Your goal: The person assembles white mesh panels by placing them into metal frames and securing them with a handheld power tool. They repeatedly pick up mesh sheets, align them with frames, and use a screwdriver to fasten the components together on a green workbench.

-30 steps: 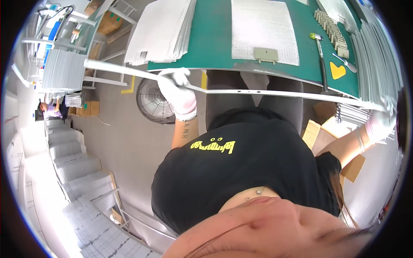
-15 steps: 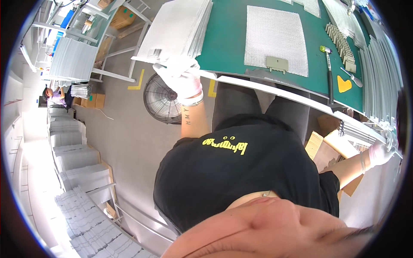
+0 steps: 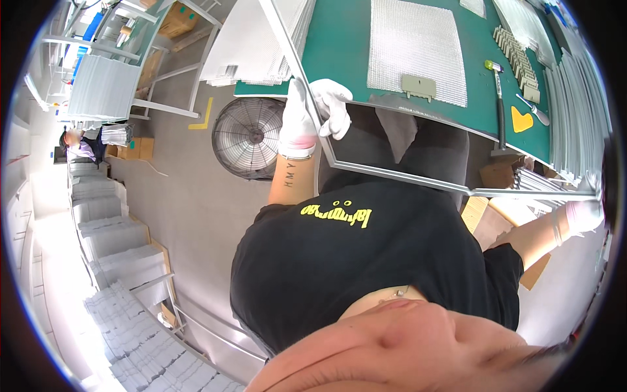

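Observation:
A thin silvery rectangular frame (image 3: pixel 400 178) spans the front of the workbench, one corner close in front of my shirt. My left hand (image 3: pixel 313 116), in a white glove, is closed round its left bar near that corner. At the far right my right hand (image 3: pixel 583 215), also gloved, holds the other end; its fingers are washed out by glare. Beyond the frame, a white mesh sheet (image 3: pixel 418 49) lies on the green workbench (image 3: pixel 339 46). A small grey-beige plastic piece (image 3: pixel 418 87) rests on the sheet's near edge.
Mesh sheets (image 3: pixel 258 46) are stacked at the bench's left. On its right lie a hammer (image 3: pixel 499 98), a screwdriver (image 3: pixel 534 111), a yellow heart-shaped piece (image 3: pixel 522 120), a row of beige parts (image 3: pixel 516 62) and grey bars (image 3: pixel 575 117). A floor fan (image 3: pixel 248 138) stands left; a person (image 3: pixel 81 144) is farther off.
My left hand has moved right, away from the sheet stack, and now grips the frame's left bar. The frame has swung up and toward me, off the bench's front edge.

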Motion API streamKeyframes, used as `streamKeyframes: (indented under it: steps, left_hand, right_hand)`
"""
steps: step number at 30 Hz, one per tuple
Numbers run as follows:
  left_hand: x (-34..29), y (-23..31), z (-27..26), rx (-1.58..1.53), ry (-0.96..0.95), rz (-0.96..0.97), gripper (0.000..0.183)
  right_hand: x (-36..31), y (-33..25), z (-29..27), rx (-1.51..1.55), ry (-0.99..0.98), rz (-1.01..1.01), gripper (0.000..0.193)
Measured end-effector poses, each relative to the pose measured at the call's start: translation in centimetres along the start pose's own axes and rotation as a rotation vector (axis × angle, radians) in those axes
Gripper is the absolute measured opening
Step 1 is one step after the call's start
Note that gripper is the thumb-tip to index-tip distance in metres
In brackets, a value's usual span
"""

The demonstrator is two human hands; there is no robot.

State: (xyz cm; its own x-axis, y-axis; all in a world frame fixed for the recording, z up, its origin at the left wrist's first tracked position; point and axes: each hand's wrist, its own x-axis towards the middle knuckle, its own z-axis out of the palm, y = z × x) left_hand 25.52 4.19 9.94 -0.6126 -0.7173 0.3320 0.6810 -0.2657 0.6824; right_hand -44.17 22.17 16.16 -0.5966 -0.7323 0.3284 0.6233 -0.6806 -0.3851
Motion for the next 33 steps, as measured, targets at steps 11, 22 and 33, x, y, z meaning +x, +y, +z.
streamKeyframes:
  steps: [11, 22, 33]
  left_hand:
    - [-4.0, -4.6, -0.8, 0.169, 0.083, -0.188, 0.077]
    - [-4.6, -9.4, -2.0, 0.145, 0.381, -0.322, 0.069]
    - [-1.3, -14.3, 3.6, 0.762, 0.418, -0.175, 0.038]
  right_hand:
    - [-5.5, 28.5, 15.5, -0.334, -0.170, 0.244, 0.024]
    - [-5.5, 37.4, 6.9, -0.159, -0.058, 0.613, 0.019]
    - [-8.3, 37.1, 3.4, -0.863, -0.280, 0.723, 0.032]
